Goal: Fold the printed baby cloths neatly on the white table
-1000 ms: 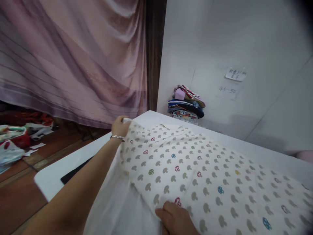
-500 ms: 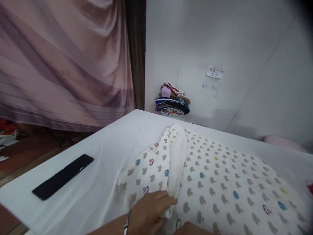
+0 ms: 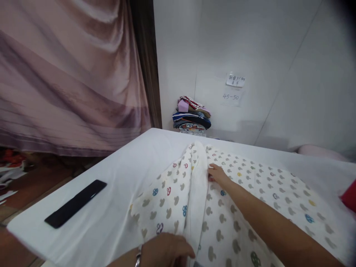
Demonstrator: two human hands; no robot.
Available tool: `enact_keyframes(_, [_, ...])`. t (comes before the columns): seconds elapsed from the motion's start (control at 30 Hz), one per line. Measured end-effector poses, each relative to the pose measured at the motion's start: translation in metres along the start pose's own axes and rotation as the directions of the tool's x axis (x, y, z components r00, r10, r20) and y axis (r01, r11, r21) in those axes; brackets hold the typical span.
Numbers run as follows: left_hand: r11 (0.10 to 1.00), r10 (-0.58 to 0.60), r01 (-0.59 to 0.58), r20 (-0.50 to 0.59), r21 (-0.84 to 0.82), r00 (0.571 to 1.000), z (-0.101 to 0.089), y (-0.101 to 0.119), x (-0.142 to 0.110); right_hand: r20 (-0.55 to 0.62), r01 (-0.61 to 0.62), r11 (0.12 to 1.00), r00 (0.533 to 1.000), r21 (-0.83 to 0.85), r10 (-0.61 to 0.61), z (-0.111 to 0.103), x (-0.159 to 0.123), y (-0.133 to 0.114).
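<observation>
A cream cloth (image 3: 250, 193) printed with small grey and coloured mushroom shapes lies spread over the white table (image 3: 116, 178). Its left part is folded over into a ridge running away from me. My left hand (image 3: 164, 252), a bracelet on the wrist, rests at the near end of that fold with fingers curled onto the cloth. My right hand (image 3: 218, 175) reaches forward along the fold, its fingers pressed on the cloth near the ridge's far end.
A black flat bar-shaped object (image 3: 75, 203) lies on the table's left side. A stack of folded fabrics (image 3: 191, 118) stands by the white wall at the far corner. A mauve curtain (image 3: 69, 74) hangs at the left. Something red (image 3: 349, 196) shows at the right edge.
My left hand drew the cloth's far left corner back toward me, folding it over. My right hand then reached forward along the fold. The view swung left and the black object came into sight.
</observation>
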State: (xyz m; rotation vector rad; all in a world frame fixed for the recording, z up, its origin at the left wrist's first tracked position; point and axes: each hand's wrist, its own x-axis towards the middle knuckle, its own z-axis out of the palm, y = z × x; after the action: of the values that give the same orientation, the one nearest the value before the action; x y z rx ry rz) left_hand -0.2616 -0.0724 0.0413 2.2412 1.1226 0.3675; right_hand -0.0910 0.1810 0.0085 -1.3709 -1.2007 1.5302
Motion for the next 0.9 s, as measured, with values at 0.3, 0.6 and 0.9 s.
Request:
enact_keyframes(0.3, [0.843, -0.41, 0.519, -0.453, 0.143, 0.791, -0.083, -0.064, 0.17, 0.134, -0.094, 0.967, 0.989, 0.236, 0.064, 0.026, 0.051, -0.02])
enact_keyframes(0.6, [0.646, -0.586, 0.76, -0.596, 0.066, 0.549, -0.08, -0.142, 0.243, 0.279, -0.229, 0.886, 0.953, 0.403, 0.119, 0.024, 0.094, -0.019])
enact_keyframes(0.9, [0.729, -0.582, 0.656, -0.68, -0.194, 0.446, -0.105, -0.142, 0.23, 0.3, -0.124, 0.923, 0.954, 0.365, 0.01, 0.041, 0.085, -0.028])
